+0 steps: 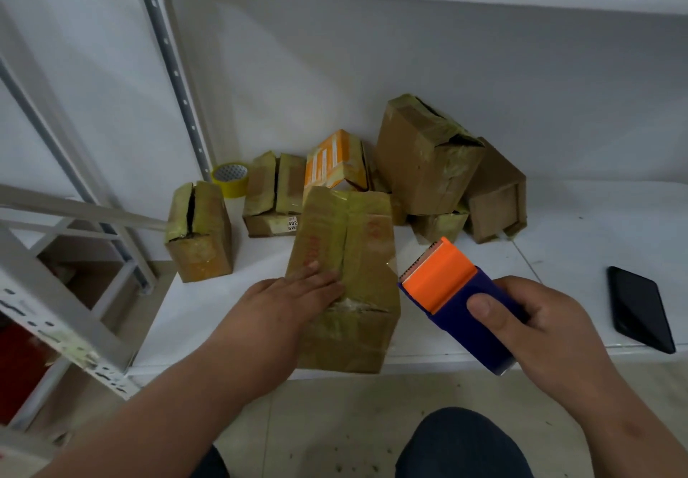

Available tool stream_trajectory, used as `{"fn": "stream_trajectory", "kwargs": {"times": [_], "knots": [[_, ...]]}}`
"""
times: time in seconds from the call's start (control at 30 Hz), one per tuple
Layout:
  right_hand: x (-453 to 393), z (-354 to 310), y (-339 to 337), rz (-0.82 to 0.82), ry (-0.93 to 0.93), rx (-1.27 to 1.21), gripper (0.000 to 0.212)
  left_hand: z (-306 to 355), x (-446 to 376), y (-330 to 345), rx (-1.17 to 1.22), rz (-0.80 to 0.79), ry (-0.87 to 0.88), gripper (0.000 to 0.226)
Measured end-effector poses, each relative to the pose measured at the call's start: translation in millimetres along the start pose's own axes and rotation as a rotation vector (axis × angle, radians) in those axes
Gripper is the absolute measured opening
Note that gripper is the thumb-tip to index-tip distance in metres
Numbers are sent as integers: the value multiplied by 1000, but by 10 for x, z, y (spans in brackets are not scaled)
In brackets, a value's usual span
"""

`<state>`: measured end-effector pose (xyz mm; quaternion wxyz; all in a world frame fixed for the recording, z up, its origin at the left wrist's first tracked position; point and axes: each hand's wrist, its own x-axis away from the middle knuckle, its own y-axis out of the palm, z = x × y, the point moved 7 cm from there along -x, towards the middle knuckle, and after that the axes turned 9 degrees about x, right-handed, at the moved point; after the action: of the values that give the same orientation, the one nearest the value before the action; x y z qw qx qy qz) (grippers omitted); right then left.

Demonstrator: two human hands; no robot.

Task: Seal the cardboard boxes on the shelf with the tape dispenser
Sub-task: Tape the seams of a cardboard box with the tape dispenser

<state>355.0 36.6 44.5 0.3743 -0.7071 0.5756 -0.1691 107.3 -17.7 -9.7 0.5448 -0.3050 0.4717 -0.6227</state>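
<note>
A taped cardboard box (357,254) stands at the front edge of the white shelf (558,254). My left hand (294,298) lies flat on its top left side, fingers straight. To the right of the box, my right hand (540,332) grips a blue and orange tape dispenser (454,298), thumb on its blue body. The orange toothed end points up and away, just clear of the box's right edge. Several more cardboard boxes (424,164) are piled behind, some with open seams. One box (199,231) with a split top stands at the left.
A roll of yellow tape (230,178) lies at the back left beside the shelf upright (178,82). A black phone (640,310) rests on the shelf at the right. A metal rack frame (56,310) stands to the left. My knees show below over a tiled floor.
</note>
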Motion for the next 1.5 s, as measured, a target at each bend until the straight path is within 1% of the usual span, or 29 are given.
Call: {"fn": "stream_trajectory", "kwargs": {"times": [0.03, 0.07, 0.17, 0.2, 0.23, 0.27, 0.3, 0.33, 0.37, 0.4, 0.43, 0.47, 0.5, 0.57, 0.63, 0.67, 0.73, 0.83, 0.87, 0.9, 0.97, 1.03, 1.1, 1.13, 1.2, 1.23, 1.3, 1.37, 1.5], "knots": [[4, -14, -2, -6, -2, 0, 84, 20, -30, 15, -12, 11, -19, 88], [7, -30, -5, -10, -4, -1, 84, 34, -40, 26, 5, -4, -53, 83], [16, -70, -14, -31, -15, 7, 82, 122, -75, 16, 58, 25, -106, 71], [23, -87, -26, -36, -21, 11, 82, 152, -62, -33, 94, 43, -153, 65], [28, -103, -40, -41, -25, 11, 81, 192, -45, -134, 156, 110, -188, 61], [34, -123, -53, -48, -29, 8, 79, 211, -22, -233, 294, 187, -236, 54], [41, -145, -61, -59, -35, 4, 79, 254, -3, -338, 490, 261, -272, 39], [46, -173, -63, -71, -45, 2, 78, 287, 16, -408, 708, 299, -332, 23], [52, -207, -59, -83, -60, -1, 75, 313, 24, -438, 926, 290, -417, 15], [59, -251, -52, -94, -78, -1, 71, 337, 14, -441, 1076, 250, -457, 28], [69, -298, -42, -108, -97, -3, 68, 366, 0, -432, 1159, 204, -466, 44], [78, -341, -27, -121, -112, -2, 68, 391, -18, -422, 1178, 146, -458, 53], [91, -377, -8, -139, -123, 0, 68, 436, -27, -430, 1201, 114, -443, 53], [115, -426, 42, -180, -135, 13, 70, 501, -33, -418, 1250, 74, -422, 34], [138, -454, 89, -220, -141, 35, 74, 488, -19, -420, 1248, 115, -431, 11], [149, -464, 113, -244, -136, 46, 76, 458, -8, -413, 1227, 147, -437, 8], [168, -479, 159, -293, -123, 74, 75, 418, 28, -434, 1146, 206, -454, 15], [194, -532, 251, -382, -119, 139, 57, 400, 87, -529, 902, 278, -459, 17], [194, -555, 269, -407, -120, 160, 57, 389, 108, -558, 862, 303, -453, 17], [188, -581, 272, -416, -135, 176, 62, 382, 133, -585, 850, 322, -452, 16], [166, -640, 245, -398, -193, 219, 74, 344, 190, -615, 862, 344, -455, 16], [144, -674, 221, -383, -239, 260, 73, 330, 255, -617, 896, 349, -468, 17], [110, -693, 211, -381, -270, 302, 77, 338, 308, -611, 909, 342, -478, 18], [85, -677, 205, -380, -283, 343, 80, 320, 335, -624, 911, 355, -489, 17], [25, -589, 160, -376, -289, 463, 81, 169, 412, -694, 938, 440, -554, 13], [-2, -521, 116, -372, -271, 508, 79, 42, 460, -738, 983, 501, -604, 10], [-69, -392, 9, -370, -203, 507, 68, -209, 519, -812, 1096, 592, -672, 8], [-132, -322, -58, -393, -148, 458, 58, -337, 486, -826, 1140, 591, -680, 8], [-354, -262, -154, -430, -71, 450, 58, -420, 306, -721, 1129, 536, -696, 7]]}}
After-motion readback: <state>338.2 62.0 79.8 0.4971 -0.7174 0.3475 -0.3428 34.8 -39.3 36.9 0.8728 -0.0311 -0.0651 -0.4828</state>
